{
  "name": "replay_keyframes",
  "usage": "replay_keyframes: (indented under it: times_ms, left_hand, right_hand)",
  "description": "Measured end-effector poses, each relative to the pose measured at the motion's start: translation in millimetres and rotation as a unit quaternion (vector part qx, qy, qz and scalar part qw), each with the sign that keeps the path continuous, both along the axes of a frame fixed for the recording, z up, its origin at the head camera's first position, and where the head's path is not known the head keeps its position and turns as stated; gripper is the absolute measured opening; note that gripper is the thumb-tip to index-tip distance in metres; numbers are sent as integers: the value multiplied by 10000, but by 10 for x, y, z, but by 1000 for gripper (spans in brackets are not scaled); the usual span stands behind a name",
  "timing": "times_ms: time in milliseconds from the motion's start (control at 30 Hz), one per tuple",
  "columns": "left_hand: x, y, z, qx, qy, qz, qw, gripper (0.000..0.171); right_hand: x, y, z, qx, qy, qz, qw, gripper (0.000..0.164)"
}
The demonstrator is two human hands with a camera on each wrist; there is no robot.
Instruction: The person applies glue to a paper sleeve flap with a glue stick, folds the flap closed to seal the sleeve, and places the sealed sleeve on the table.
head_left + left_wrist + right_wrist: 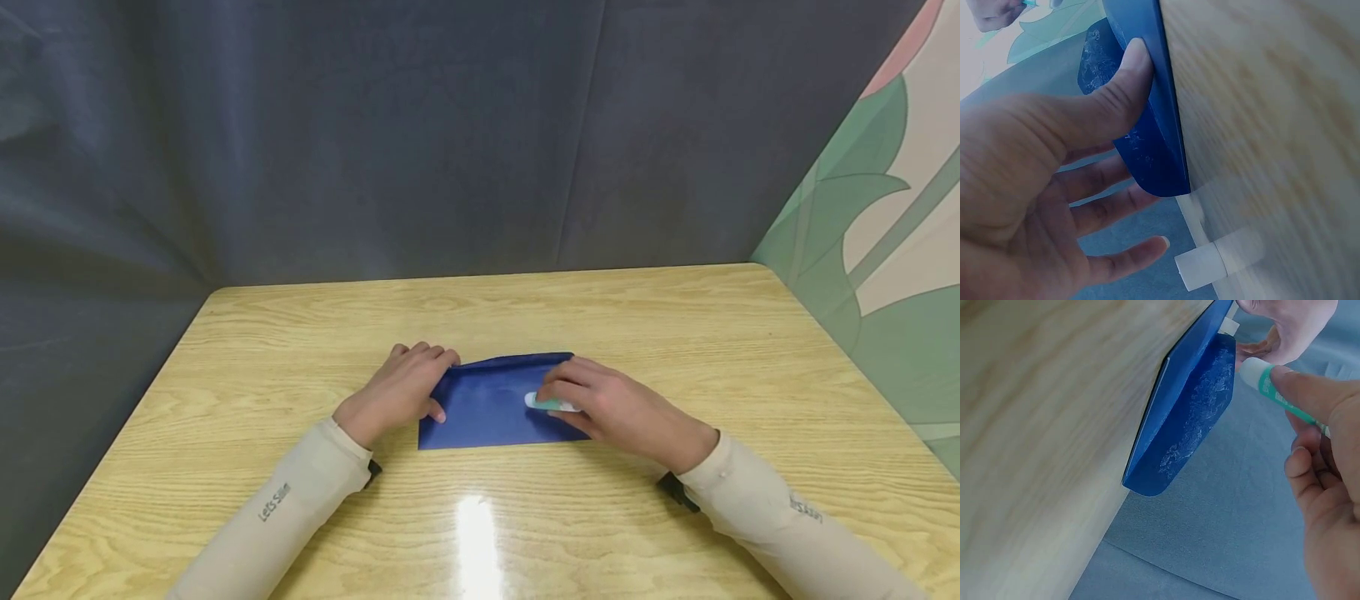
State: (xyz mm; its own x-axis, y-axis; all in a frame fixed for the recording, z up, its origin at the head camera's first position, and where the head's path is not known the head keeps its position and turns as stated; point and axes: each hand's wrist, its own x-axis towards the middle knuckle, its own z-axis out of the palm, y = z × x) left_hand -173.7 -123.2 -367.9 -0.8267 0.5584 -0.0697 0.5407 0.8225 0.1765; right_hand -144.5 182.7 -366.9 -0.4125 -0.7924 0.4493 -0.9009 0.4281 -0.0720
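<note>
Blue envelope [487,408] lies between the left hand [405,386], pinching it, and right hand [618,408], gripping a glue stick [1270,389].

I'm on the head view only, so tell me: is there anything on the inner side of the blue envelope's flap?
Observer: Yes, the right wrist view shows whitish smears along the inner side of the flap.

Operator: Got it. The left hand hides its own grip from me. Where do its fingers go?

Observer: In the left wrist view, some of them reach behind the flap, while the thumb lies on the front of the blue envelope.

Operator: Is anything lying out of my sight past that hand?

Observer: Yes, a small white piece on the tabletop; I can't tell what it is.
</note>
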Motion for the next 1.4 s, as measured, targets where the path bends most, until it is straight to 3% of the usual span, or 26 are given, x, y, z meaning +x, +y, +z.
replay_keyframes:
  times_ms: [267, 833, 1133, 1233, 1400]
  left_hand:
    - [-3, 21, 17, -110, -110, 54, 9999, 65]
    - [11, 36, 51, -263, 28, -42, 9996, 56]
    - [72, 43, 58, -807, 243, -182, 9963, 51]
    - [125, 55, 73, -982, 145, -74, 9950, 49]
    - [189, 53, 75, -1038, -179, 136, 9943, 62]
  right_hand:
    - [11, -9, 22, -5, 92, 20, 10000, 32]
    - [40, -19, 26, 95, 83, -305, 9995, 27]
    - [32, -33, 22, -88, 154, -150, 9997, 29]
    - [24, -33, 15, -147, 148, -84, 9997, 28]
    - [16, -34, 17, -168, 193, 5, 9997, 28]
